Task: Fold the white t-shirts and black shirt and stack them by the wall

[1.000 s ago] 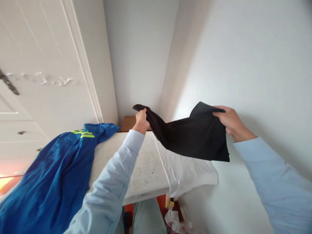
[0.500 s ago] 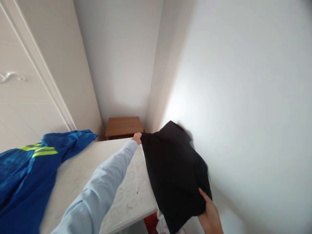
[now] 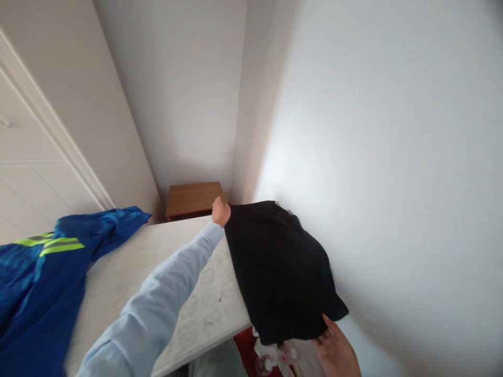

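Note:
A black garment (image 3: 279, 272) is spread out flat along the right side of the white table (image 3: 196, 309), partly past its edge and against the wall. Which kind of garment it is I cannot tell. My left hand (image 3: 221, 212), at the end of a light blue sleeve, is closed on its far left corner. Low on the right, my right hand (image 3: 336, 348) holds the near hem, its thumb on top and the other fingers partly under the cloth.
A blue garment with yellow-green stripes (image 3: 43, 283) lies across the table's left side. Behind the table stands a brown wooden stand (image 3: 194, 196). A white cabinet (image 3: 35, 136) rises at left, a bare wall (image 3: 373, 157) at right. Below the near edge are clear plastic bottles (image 3: 263, 365).
The black garment has been drawn flatter and its near edge has moved up, showing more of the bottles below. My right hand has shifted slightly along the hem. The view has turned a little.

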Demonstrator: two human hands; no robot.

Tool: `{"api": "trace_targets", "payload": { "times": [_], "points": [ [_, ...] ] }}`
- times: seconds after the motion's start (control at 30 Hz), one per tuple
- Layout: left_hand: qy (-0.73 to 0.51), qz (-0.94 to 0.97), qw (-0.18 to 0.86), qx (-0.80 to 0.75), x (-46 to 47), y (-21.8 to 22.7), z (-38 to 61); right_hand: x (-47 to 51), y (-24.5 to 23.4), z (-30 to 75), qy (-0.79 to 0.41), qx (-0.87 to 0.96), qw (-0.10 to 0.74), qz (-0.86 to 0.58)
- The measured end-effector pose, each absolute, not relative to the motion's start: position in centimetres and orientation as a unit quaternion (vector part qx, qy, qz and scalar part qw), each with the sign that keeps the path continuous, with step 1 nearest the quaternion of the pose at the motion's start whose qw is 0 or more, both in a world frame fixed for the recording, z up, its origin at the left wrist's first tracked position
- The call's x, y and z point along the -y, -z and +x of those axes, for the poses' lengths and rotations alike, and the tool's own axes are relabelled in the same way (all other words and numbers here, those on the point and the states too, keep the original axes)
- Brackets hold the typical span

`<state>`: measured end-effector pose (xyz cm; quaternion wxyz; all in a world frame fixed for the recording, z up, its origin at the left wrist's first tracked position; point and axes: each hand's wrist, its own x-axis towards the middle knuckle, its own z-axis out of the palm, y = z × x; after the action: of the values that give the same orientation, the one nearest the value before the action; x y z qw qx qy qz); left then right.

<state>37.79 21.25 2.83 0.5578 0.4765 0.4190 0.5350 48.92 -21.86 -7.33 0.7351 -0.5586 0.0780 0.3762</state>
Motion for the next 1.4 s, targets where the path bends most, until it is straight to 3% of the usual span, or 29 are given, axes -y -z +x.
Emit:
{"api": "trace_targets", "payload": {
  "times": [0.13,0.23,0.33,0.43,0.53,0.63,0.7,0.83,0.93,1.13,1.3,1.4],
  "points": [
    [-0.462,0.628,0.539,-0.318,-14.5,-0.5,37.3,24.2,8.6,47.8,-0.196,-0.096,0.731,-0.647],
    [-0.374,0.739,0.513,-0.225,-9.2,1.6,36.7,21.9,3.2,47.7,-0.048,0.017,0.737,-0.674],
    [-0.335,0.76,0.517,-0.207,-6.0,3.1,36.0,15.1,-3.9,49.3,-0.059,0.234,0.709,-0.663],
    [-0.332,0.753,0.524,-0.219,-5.0,4.0,35.4,4.9,-7.5,52.4,-0.114,0.459,0.575,-0.667],
    [-0.338,0.759,0.515,-0.211,-5.1,4.6,35.1,-5.6,-6.3,55.8,-0.141,0.57,0.258,-0.768],
    [-0.343,0.768,0.5,-0.206,-5.2,5.0,35.0,-13.0,-2.8,58.0,-0.174,0.561,0.14,-0.797],
    [-0.317,0.812,0.442,-0.211,-5.2,5.3,35.0,-15.7,-0.4,58.8,-0.173,0.548,0.105,-0.812],
    [-0.182,0.927,0.247,-0.217,-5.2,5.3,35.1,-18.0,2.3,59.6,-0.137,0.54,0.06,-0.828],
    [-0.132,0.95,0.178,-0.222,-5.0,4.8,34.9,-18.3,2.5,59.7,-0.105,0.543,0.049,-0.832],
    [-0.136,0.945,0.192,-0.228,-5.0,4.4,34.9,-15.8,2.1,58.0,0.033,0.613,0.097,-0.784],
    [-0.195,0.931,0.202,-0.231,-4.0,4.6,34.8,-13.5,2.1,56.5,-0.021,0.646,0.034,-0.762],
    [-0.247,0.917,0.196,-0.245,-3.7,3.5,32.5,-13.9,0.4,54.8,-0.02,0.678,0.066,-0.731]
  ]
}}
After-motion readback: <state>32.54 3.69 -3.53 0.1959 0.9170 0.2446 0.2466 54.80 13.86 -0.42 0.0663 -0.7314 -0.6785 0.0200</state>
